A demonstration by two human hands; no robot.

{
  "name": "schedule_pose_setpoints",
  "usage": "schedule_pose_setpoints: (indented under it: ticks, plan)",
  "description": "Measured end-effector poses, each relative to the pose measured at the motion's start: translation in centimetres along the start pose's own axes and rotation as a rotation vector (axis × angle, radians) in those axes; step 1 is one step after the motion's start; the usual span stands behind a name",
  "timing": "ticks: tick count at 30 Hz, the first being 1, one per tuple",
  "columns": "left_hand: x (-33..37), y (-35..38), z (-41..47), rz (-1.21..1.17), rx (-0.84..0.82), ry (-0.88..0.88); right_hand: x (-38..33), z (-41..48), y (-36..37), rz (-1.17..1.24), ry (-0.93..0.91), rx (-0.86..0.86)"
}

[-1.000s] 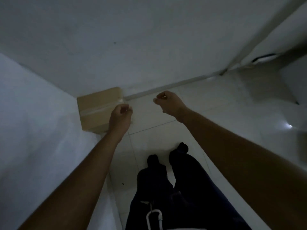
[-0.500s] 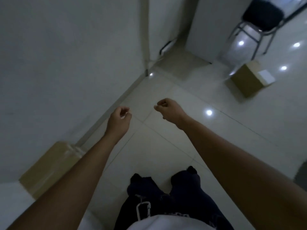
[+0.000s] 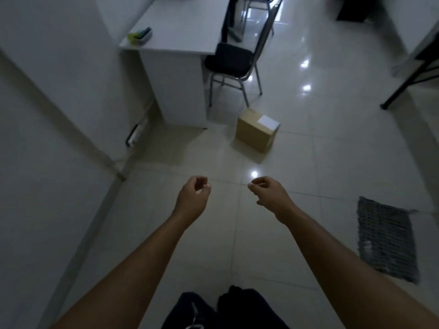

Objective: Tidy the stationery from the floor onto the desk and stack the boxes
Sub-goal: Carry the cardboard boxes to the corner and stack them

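Since half a second ago our view has swung away from the wall: the cardboard box (image 3: 257, 130) that sat far off to the upper right now lies ahead of us, the box by the wall has gone out of view, and the white bench (image 3: 180, 27) has come into sight.

We take the cardboard box as our landmark. It stands on the tiled floor (image 3: 237, 233) just beside the near right corner of the bench, with a white label on its top. Its long axis runs from near left to far right, one corner turned toward us. Its flaps are closed, so we cannot tell what it holds.

Just behind the box stands a black chair (image 3: 229, 60), tucked against the bench edge. Between the box and us the floor is bare, open room. Well to the right of the box and nearer us lies a grey mat (image 3: 387, 238). Left of the box, past the bench side, a white wall (image 3: 47, 115) closes the way.

On the far left part of the bench top, well apart from the box, lies a small yellow-green and dark item (image 3: 140, 35), too small to name.

Our left hand (image 3: 192, 200) and right hand (image 3: 269, 194) hang nearer than the box, fingers loosely curled, gripping nothing.
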State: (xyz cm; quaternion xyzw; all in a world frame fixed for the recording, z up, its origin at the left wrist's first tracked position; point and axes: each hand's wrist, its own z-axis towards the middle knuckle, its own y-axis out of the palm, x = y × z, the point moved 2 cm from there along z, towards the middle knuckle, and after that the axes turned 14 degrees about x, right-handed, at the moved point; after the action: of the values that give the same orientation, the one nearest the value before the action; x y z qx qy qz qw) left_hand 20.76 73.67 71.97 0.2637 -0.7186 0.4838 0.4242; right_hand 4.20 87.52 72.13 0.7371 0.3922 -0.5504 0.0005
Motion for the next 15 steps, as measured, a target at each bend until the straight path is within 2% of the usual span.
schedule_pose_setpoints:
  ticks: [5, 15]
  plan:
    - [4.5, 7.1, 5.1, 0.029, -0.115, 0.058, -0.1, 6.7, -4.7, 0.051, 0.046, 0.100]
    - [12.7, 18.4, 23.0, 0.059, -0.238, 0.109, -4.8, 24.3, -8.3, 0.145, 0.215, 0.229]
